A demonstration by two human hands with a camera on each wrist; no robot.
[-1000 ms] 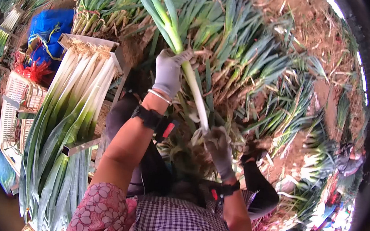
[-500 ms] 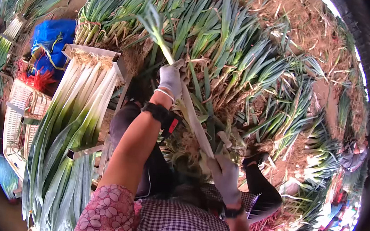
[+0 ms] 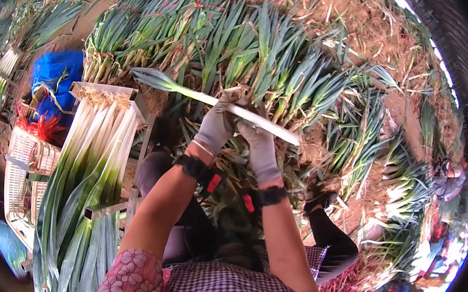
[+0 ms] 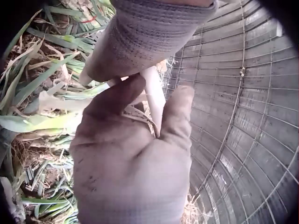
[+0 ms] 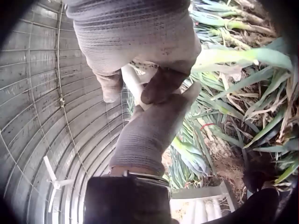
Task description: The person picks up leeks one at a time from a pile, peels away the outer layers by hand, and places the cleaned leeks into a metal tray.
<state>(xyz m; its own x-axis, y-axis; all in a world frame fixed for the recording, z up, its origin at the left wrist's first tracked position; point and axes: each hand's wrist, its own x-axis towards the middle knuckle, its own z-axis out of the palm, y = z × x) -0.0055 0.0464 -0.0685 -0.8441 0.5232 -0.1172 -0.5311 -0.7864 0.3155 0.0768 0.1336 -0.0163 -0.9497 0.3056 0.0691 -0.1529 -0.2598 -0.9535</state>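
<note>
A single leek (image 3: 276,129) lies crosswise in front of me in the head view, its green leaves to the left and its bare white end to the right. My gloved left hand (image 3: 216,125) grips it about mid-length. Close beside it, my gloved right hand (image 3: 258,149) has its fingers on the white stem. In the left wrist view the white stem (image 4: 155,93) shows between the left hand (image 4: 131,44) above and the right hand (image 4: 133,163) below, near a thin strand. The right wrist view shows bent fingertips meeting at the stem (image 5: 132,84).
To the left, a metal rack (image 3: 105,210) holds a bundle of leeks (image 3: 91,156), roots upward. A woven basket (image 3: 23,151) and a blue sack (image 3: 56,77) stand beyond. Rows of leeks (image 3: 273,52) lie on soil ahead and right. Another person (image 3: 448,179) is at far right.
The leek has swung from a steep slant to nearly level, its leaves now pointing left. My right hand has moved from its lower end up beside my left hand.
</note>
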